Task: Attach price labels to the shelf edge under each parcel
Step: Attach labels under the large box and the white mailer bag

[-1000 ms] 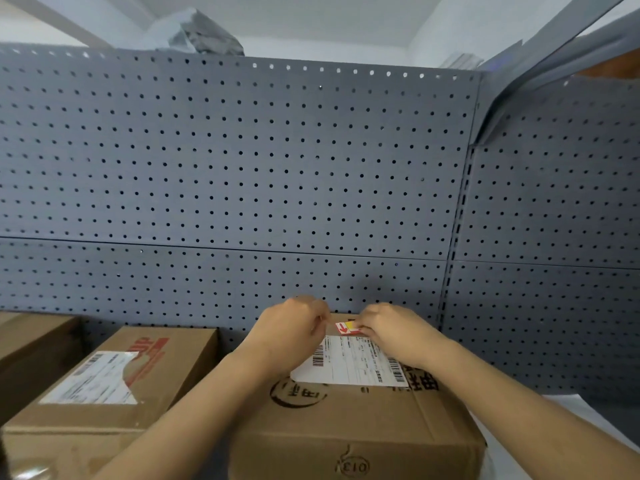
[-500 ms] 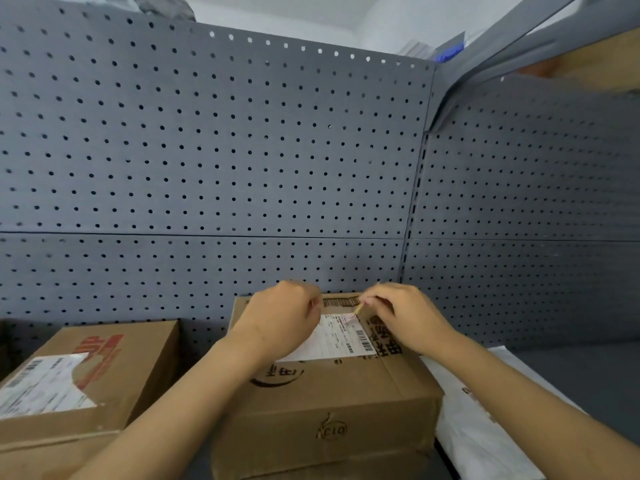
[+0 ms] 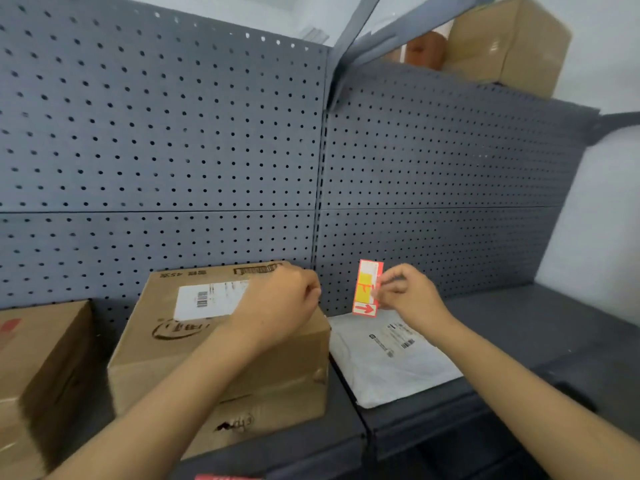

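Label, red with a yellow patch and an arrow, held upright in the air above the mailer's far edge, at 3 o'clock from the box. Right hand pinches its right side between thumb and fingertips; left hand, loosely curled and holding nothing visible, rests on the box top. Step in hand, as judged: label picked and ready, not yet stuck. Next: lower it toward 6 o'clock to the shelf edge below a parcel and press flat
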Tool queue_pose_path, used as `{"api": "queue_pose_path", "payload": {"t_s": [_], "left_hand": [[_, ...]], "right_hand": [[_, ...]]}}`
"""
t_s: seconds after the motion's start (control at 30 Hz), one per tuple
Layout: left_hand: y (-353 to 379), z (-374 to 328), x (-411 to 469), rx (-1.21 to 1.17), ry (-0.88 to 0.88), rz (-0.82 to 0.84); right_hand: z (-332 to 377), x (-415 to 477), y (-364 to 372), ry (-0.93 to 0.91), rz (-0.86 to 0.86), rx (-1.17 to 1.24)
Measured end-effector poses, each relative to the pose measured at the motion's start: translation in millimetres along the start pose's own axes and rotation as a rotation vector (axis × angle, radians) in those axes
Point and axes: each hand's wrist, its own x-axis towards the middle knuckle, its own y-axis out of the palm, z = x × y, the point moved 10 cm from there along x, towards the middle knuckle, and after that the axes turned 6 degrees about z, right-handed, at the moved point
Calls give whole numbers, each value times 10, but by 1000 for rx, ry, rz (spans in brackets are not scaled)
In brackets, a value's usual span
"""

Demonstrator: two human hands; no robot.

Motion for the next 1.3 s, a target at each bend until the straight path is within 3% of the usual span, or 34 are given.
{"api": "queue_pose_path", "payload": {"t_s": [0.13, 0.33, 0.5, 0.67, 1.0, 1.3], "left_hand": [[282, -416, -47, -43, -47, -3], [1106, -974, -160, -108, -91, 177], [1814, -1204, -362, -63, -78, 327], [2325, -1329, -449, -15, -36, 427], [2621, -1584, -502, 103, 28, 405], [2658, -1658, -566, 107, 24, 433]], "right_hand": [[-238, -241, -274, 35, 34, -51], [-593, -516, -529, 29, 98, -271], [-959, -602, -483, 50, 250, -479], [-1296, -581, -542, 123, 355, -550], [-1607, -508, -425, 60, 545, -691], [-1633, -466, -449, 14, 524, -560]]}}
